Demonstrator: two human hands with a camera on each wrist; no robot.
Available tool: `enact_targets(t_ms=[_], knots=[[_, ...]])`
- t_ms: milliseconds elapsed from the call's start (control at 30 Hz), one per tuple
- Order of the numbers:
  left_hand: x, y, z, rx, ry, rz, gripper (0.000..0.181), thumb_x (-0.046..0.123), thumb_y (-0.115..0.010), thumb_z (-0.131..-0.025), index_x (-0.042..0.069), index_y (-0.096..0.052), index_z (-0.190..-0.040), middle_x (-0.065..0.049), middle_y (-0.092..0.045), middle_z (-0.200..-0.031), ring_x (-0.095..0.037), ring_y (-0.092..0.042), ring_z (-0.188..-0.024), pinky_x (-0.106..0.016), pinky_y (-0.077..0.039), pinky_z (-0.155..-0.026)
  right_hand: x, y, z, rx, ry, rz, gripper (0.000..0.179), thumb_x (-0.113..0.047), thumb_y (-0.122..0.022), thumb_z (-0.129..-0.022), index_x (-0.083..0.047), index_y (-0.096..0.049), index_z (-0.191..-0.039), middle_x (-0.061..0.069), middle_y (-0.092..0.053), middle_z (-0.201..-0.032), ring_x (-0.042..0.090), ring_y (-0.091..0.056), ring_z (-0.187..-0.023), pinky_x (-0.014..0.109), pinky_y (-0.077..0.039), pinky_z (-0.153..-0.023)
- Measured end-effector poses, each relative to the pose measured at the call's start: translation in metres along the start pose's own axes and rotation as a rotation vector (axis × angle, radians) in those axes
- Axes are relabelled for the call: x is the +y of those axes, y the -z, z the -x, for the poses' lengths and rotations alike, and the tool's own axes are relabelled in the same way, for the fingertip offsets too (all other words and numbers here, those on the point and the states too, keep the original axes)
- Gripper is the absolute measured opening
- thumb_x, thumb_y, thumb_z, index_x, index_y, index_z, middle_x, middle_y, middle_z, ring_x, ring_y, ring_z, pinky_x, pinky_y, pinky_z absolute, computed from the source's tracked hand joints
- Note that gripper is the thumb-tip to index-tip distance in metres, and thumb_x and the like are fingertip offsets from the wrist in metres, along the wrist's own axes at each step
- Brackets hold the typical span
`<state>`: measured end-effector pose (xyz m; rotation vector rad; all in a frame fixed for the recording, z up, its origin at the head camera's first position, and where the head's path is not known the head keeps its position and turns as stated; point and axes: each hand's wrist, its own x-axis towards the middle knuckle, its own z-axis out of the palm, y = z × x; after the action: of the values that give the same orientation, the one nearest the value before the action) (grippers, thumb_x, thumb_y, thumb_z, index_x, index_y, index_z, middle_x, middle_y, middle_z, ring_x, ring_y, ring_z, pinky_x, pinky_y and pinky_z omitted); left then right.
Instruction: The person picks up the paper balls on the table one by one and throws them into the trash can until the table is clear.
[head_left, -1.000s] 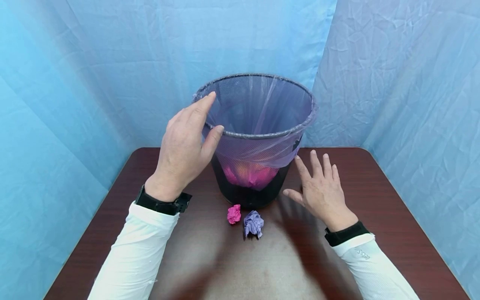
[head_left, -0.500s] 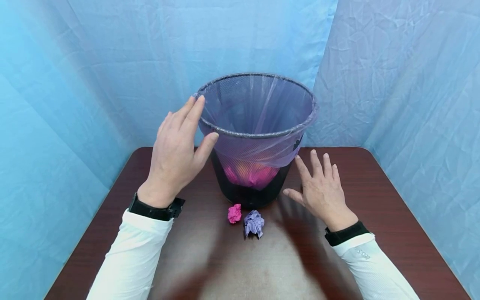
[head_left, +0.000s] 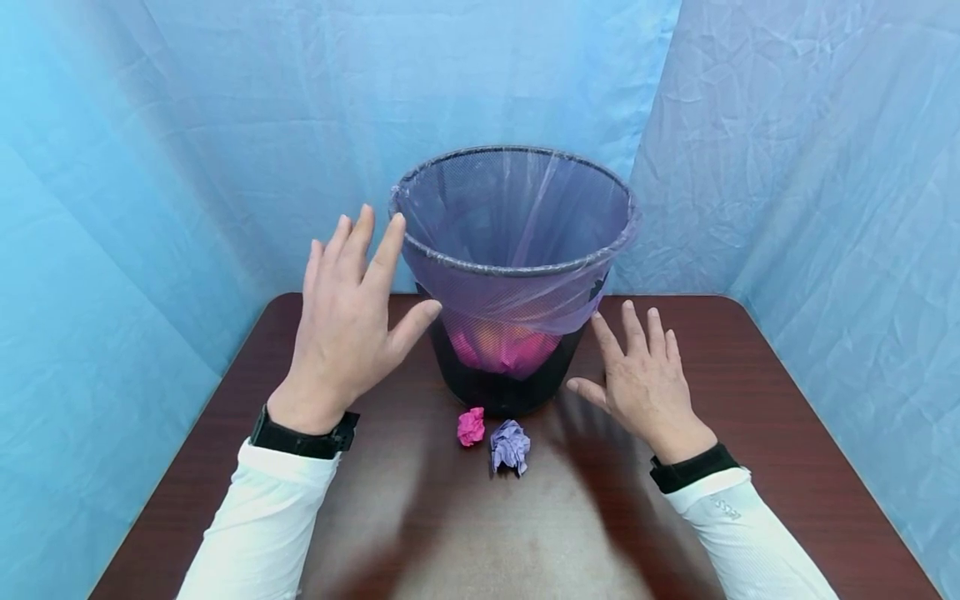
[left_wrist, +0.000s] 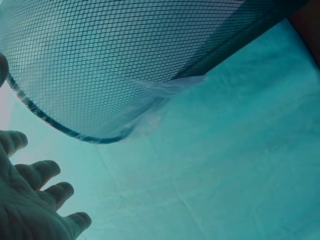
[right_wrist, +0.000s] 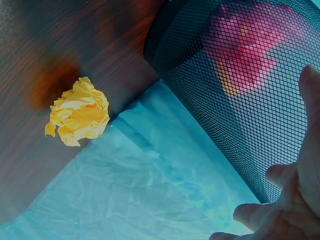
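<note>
A black mesh wastebasket (head_left: 498, 396), lined with a thin purple bag (head_left: 517, 304), stands upright at the table's far side. Crumpled pink and orange paper (right_wrist: 250, 60) shows through its mesh. My left hand (head_left: 337, 333) is raised at the basket's left, fingers spread and holding nothing, index fingertip overlapping the rim in the head view. Low on the right, my right hand (head_left: 647, 387) has its fingers extended towards the basket's wall and holds nothing. In front of the basket lie a pink paper ball (head_left: 470, 427) and a larger purple one (head_left: 510, 447).
A yellow crumpled paper ball (right_wrist: 80, 115) lies on the table near the basket in the right wrist view; the head view hides it. Blue cloth (head_left: 225, 125) hangs behind and along both sides of the brown table (head_left: 780, 467).
My left hand has drawn back from the basket's rim, moving left and down, and its fingers have spread apart. The right hand stays where it was.
</note>
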<state>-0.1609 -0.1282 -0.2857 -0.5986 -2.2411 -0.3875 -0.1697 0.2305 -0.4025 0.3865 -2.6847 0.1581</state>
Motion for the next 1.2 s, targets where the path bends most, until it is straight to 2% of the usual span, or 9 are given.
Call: enact_targets(t_ms=[267,667,933,1200], knots=[[-0.001,-0.005,0.012,-0.071,0.028,-0.053,0.095,0.059,-0.068,-0.092,0.015,-0.027,-0.167,-0.026,-0.025,-0.169,-0.052,-0.021,-0.156,-0.077,-0.015,-0.119,0.0,0.001,0.001,-0.02,-0.012,0.005,0.098,-0.059,-0.08,-0.083,-0.015,-0.04,-0.16,0.034,-0.03,-0.163,0.062,-0.024,-0.149,0.075,-0.025,-0.116],[-0.003,-0.01,0.027,-0.128,0.079,-0.152,0.1,0.065,-0.068,-0.09,0.02,-0.024,-0.168,-0.024,-0.02,-0.171,-0.05,-0.018,-0.158,-0.079,-0.015,-0.118,0.0,-0.001,0.002,-0.003,-0.002,-0.004,0.097,-0.058,-0.081,-0.083,-0.014,-0.041,-0.16,0.034,-0.031,-0.162,0.062,-0.025,-0.148,0.076,-0.026,-0.115],[-0.008,-0.016,0.044,-0.186,0.129,-0.187,0.103,0.068,-0.069,-0.089,0.022,-0.023,-0.168,-0.022,-0.016,-0.173,-0.049,-0.016,-0.158,-0.08,-0.014,-0.116,0.001,-0.001,0.004,-0.007,-0.006,-0.002,0.098,-0.057,-0.081,-0.083,-0.014,-0.04,-0.16,0.034,-0.032,-0.162,0.063,-0.025,-0.148,0.076,-0.026,-0.115],[-0.01,-0.024,0.061,-0.229,0.137,-0.23,0.106,0.068,-0.068,-0.088,0.023,-0.018,-0.169,-0.021,-0.014,-0.174,-0.051,-0.016,-0.157,-0.082,-0.015,-0.115,0.004,-0.002,0.006,-0.021,-0.02,-0.005,0.098,-0.057,-0.081,-0.083,-0.013,-0.039,-0.161,0.034,-0.031,-0.162,0.063,-0.024,-0.149,0.077,-0.026,-0.114]])
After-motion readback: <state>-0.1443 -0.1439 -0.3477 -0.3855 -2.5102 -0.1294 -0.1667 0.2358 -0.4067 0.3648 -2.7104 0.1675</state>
